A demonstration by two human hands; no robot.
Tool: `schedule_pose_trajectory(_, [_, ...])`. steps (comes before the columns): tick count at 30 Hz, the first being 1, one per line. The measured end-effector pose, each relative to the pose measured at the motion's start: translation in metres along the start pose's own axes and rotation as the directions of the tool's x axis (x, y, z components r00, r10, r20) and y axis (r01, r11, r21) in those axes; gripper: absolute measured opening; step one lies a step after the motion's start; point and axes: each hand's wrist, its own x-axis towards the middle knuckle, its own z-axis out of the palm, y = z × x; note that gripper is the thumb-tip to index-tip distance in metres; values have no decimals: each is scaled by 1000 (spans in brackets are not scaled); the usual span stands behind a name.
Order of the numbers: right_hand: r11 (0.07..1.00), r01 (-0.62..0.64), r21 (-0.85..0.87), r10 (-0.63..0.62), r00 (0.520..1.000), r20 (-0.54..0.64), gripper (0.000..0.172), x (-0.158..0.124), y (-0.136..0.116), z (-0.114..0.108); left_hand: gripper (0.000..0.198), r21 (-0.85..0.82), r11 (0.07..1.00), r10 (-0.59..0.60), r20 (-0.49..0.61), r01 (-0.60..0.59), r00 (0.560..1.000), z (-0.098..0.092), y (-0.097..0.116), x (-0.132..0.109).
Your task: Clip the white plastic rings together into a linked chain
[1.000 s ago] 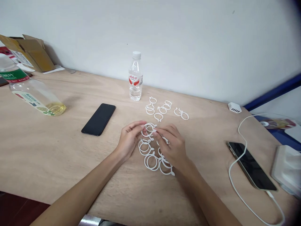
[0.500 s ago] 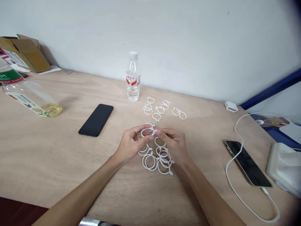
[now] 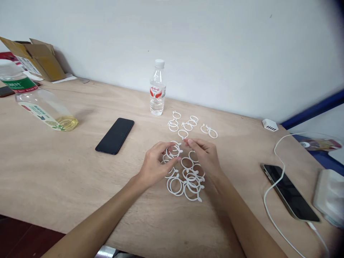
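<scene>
My left hand [image 3: 158, 163] has its thumb and fingers spread around a few overlapping white rings [image 3: 174, 149], its fingertips touching or very near them. Farther right, my right hand [image 3: 205, 154] is closed in a pinch, its fingertips at the small tab of a white ring [image 3: 183, 134]. A pile of similar open rings with flat tabs [image 3: 192, 179] lies between my wrists. Beyond my hands lie several more rings [image 3: 188, 123], loosely grouped on the wooden table [image 3: 67, 172].
A clear water bottle [image 3: 157, 89] stands behind the rings. On the left are a black phone [image 3: 115, 136], a large tilted bottle [image 3: 45, 107] and a cardboard box [image 3: 44, 61]. To the right lie a phone [image 3: 290, 191] with a white cable [image 3: 266, 197] and a small white device [image 3: 270, 125].
My hands have parted. The ring held between them is now low among the rings by my left hand, and my right fingertips have moved to a ring farther back. The view has shifted slightly.
</scene>
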Motion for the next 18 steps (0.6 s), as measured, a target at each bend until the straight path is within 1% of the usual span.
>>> schedule_pose_trajectory(1, [988, 55, -142, -60, 998, -32, 23, 8, 3, -2, 35, 48, 998, 35, 21, -36, 999, 0, -1, 0])
schedule_pose_trajectory(2, [954, 111, -278, -125, 992, -32, 25, 15, 7, -4, 34, 77, 995, 57, 46, -60, 997, 0, -2, 0])
schedule_pose_trajectory(4, [852, 196, -485, -205, 978, 36, 34, 28, 18, -5, 35, 116, 990, 72, 90, -82, 993, 0, -3, -1])
schedule_pose_trajectory(5, [802, 218, -557, -211, 974, 78, 37, 34, 23, -5, 35, 135, 987, 78, 106, -92, 991, 0, -3, -2])
schedule_pose_trajectory(7, [722, 224, -655, -193, 974, 120, 35, 40, 32, -3, 33, 156, 982, 87, 131, -107, 988, 0, -3, -2])
schedule_pose_trajectory(8, [702, 218, -678, -187, 975, 119, 30, 41, 34, -2, 30, 152, 982, 90, 136, -111, 987, 0, -3, -2])
schedule_pose_trajectory(9, [704, 208, -679, -189, 977, 103, 26, 41, 33, -2, 27, 140, 984, 94, 129, -112, 987, 0, -3, -2])
schedule_pose_trajectory(10, [728, 196, -657, -194, 978, 76, 21, 39, 31, -1, 26, 124, 986, 97, 113, -110, 989, 0, -3, -1])
schedule_pose_trajectory(12, [839, 156, -521, -171, 985, 20, 19, 32, 20, 0, 30, 102, 990, 92, 61, -98, 994, 0, -3, 0])
schedule_pose_trajectory(14, [963, 66, -263, -64, 998, 16, 23, 20, 4, 1, 43, 104, 992, 67, 13, -68, 998, 0, -5, 1])
schedule_pose_trajectory(15, [994, -5, -106, 10, 999, 52, 25, 12, -5, 3, 52, 102, 994, 50, -1, -49, 999, 1, -6, 2])
schedule_pose_trajectory(16, [995, -81, 52, 76, 993, 91, 25, 5, -14, 4, 60, 92, 995, 31, -6, -30, 999, 1, -7, 2])
schedule_pose_trajectory(17, [969, -155, 191, 131, 982, 132, 26, -3, -21, 6, 66, 71, 997, 7, -5, -7, 1000, 1, -8, 1])
schedule_pose_trajectory(18, [931, -219, 292, 175, 970, 171, 26, -10, -27, 9, 69, 38, 999, -18, 1, 18, 1000, 2, -8, 1])
